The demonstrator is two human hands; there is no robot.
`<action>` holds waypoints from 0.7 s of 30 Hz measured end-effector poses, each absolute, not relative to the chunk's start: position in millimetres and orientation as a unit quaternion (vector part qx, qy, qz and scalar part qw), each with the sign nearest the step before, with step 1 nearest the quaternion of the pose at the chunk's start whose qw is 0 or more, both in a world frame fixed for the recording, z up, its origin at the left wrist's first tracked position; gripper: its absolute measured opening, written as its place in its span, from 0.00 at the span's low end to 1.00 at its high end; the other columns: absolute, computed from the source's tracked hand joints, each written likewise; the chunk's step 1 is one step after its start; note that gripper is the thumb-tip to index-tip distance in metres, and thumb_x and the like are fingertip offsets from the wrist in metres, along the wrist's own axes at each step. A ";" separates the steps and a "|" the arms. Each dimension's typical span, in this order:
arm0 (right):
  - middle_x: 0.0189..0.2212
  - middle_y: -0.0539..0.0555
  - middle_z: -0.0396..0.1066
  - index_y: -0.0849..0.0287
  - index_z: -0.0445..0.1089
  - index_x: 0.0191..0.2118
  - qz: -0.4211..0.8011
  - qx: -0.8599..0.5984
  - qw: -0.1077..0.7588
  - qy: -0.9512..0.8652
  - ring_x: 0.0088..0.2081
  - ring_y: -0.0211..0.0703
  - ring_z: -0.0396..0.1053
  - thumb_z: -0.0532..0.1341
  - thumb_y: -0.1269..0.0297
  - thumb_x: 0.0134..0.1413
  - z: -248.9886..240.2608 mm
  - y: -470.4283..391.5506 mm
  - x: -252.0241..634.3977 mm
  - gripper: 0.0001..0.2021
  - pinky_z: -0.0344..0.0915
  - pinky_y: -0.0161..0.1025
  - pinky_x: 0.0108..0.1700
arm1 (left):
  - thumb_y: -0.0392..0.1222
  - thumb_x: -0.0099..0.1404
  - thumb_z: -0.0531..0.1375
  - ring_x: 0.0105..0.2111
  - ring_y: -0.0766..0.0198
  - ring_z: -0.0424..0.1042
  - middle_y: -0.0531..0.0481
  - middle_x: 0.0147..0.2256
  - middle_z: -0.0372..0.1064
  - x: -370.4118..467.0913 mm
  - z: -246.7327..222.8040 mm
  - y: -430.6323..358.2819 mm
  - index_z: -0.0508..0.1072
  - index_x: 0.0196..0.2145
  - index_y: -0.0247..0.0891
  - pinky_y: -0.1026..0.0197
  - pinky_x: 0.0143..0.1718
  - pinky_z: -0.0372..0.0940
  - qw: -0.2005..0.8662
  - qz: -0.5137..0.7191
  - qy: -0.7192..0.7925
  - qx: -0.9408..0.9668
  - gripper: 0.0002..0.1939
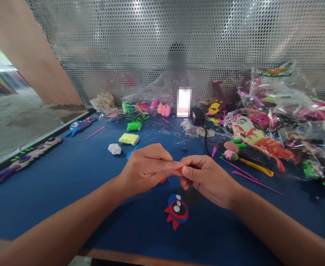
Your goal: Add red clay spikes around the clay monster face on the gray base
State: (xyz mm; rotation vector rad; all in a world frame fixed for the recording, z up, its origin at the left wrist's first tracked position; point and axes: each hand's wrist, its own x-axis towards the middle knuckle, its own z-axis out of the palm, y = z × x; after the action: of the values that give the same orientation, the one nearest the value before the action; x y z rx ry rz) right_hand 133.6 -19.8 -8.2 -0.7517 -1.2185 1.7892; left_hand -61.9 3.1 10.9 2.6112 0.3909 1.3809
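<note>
My left hand (151, 168) and my right hand (203, 177) meet above the middle of the blue table. Between the fingertips of both hands is a small piece of red clay (180, 169), pinched from each side. Under my left fingers a bit more red (162, 180) shows, mostly hidden. Just below my hands a flat clay figure (178, 209) lies on the table, a blue oval with a red and black eye, white dots and red spikes along its lower left. Part of a blue piece (131, 152) shows behind my left hand.
White clay (114, 149), a yellow packet (129, 139) and a green packet (134, 126) lie beyond my left hand. Pink tools (256, 182), a yellow-handled tool (256, 167) and plastic bags (262, 129) are at the right. Long clay figures (29, 157) line the left edge.
</note>
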 end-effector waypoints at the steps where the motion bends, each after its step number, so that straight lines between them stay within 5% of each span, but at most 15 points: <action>1: 0.20 0.47 0.69 0.60 0.73 0.28 0.712 -0.297 0.412 -0.484 0.22 0.32 0.66 0.71 0.61 0.45 -8.4 -19.5 133.6 0.10 0.62 0.33 0.28 | 0.31 0.60 0.64 0.29 0.66 0.68 0.47 0.30 0.73 -61.6 11.2 2.7 0.79 0.40 0.39 0.62 0.30 0.66 0.084 0.465 0.128 0.872 0.10; 21: 0.23 0.49 0.68 0.61 0.73 0.28 0.669 -0.298 0.426 -0.531 0.24 0.34 0.65 0.63 0.55 0.56 -4.1 -20.7 133.6 0.14 0.62 0.34 0.28 | 0.35 0.61 0.64 0.30 0.67 0.70 0.47 0.30 0.73 -62.8 14.0 2.5 0.78 0.38 0.33 0.64 0.31 0.67 0.002 0.445 0.161 0.881 0.06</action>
State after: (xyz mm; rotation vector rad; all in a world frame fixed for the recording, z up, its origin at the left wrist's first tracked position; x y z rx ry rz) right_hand 133.6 -20.7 -4.1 -0.7442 -1.3274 1.6732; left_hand -62.8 2.5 14.0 2.7639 0.5061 1.3963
